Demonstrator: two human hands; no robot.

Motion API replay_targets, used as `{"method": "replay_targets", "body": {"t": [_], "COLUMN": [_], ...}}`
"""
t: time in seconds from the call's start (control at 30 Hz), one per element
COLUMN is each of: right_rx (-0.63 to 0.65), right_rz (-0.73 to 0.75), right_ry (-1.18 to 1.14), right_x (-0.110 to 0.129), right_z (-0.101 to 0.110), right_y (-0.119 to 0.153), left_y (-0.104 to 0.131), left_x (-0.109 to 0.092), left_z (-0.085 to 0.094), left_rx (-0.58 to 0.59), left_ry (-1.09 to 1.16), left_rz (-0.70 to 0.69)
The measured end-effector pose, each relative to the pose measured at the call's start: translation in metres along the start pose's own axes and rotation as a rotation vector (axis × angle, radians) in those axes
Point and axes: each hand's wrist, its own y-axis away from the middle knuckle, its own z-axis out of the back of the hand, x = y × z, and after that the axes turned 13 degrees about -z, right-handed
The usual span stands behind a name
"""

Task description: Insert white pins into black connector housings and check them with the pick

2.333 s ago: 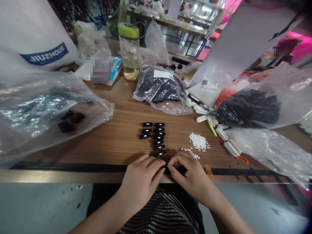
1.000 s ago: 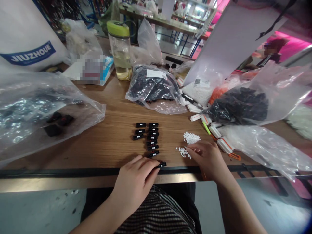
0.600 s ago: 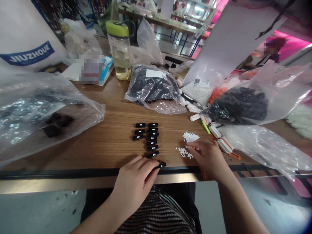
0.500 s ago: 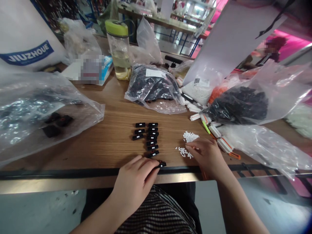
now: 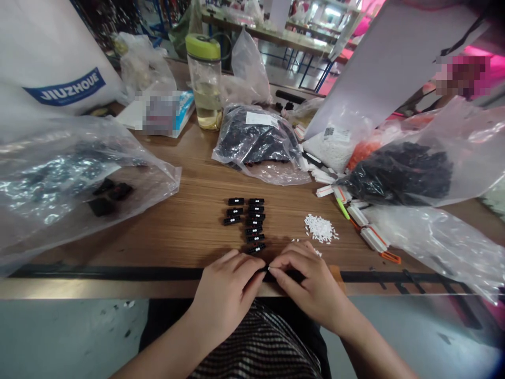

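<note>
At six o'clock, over the near table edge [image 5: 98,289], the left hand [image 5: 229,287] pinches a small black block [image 5: 263,269], mostly hidden by the grip. The right hand [image 5: 307,281], thumb to forefinger, pinches a tiny white piece [image 5: 269,268] at its right end. From there, a column of dotted black blocks [image 5: 256,222] lies at twelve, three more blocks [image 5: 235,211] at eleven, and a heap of white pieces [image 5: 320,228] at two.

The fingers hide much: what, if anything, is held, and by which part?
The left hand pinches a black piece; fingers hide where. Whether the right hand holds anything is unclear.
</note>
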Motion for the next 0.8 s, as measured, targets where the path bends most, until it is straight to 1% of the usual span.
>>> {"method": "replay_targets", "body": {"t": [0.07,0.17,0.27,0.4,0.6,0.73,0.8], "right_rx": [0.004,-0.014,-0.039,-0.042,-0.119,-0.167,-0.168], "right_rz": [0.005,0.030,0.078,0.159,0.196,0.234,0.233], "right_ry": [0.027,0.104,0.199,0.324,0.343,0.425,0.425], "right_x": [0.001,0.000,0.003,0.010,0.007,0.004,0.004], "right_z": [-0.005,-0.006,-0.006,-0.004,-0.001,-0.006,-0.009], "right_y": [-0.001,-0.003,-0.003,-0.001,0.004,0.007,0.007], "left_y": [0.000,-0.001,-0.001,0.000,0.000,0.001,0.001], "left_x": [-0.001,-0.001,0.000,0.000,0.001,0.003,0.002], "left_z": [0.000,0.000,0.000,-0.001,-0.002,-0.003,-0.004], "left_rx": [0.007,0.009,0.013,0.007,-0.008,-0.011,-0.010], "left_ry": [0.000,0.005,0.008,-0.004,-0.004,-0.003,-0.017], "left_rz": [0.004,0.011,0.018,0.019,0.015,0.009,-0.001]}}
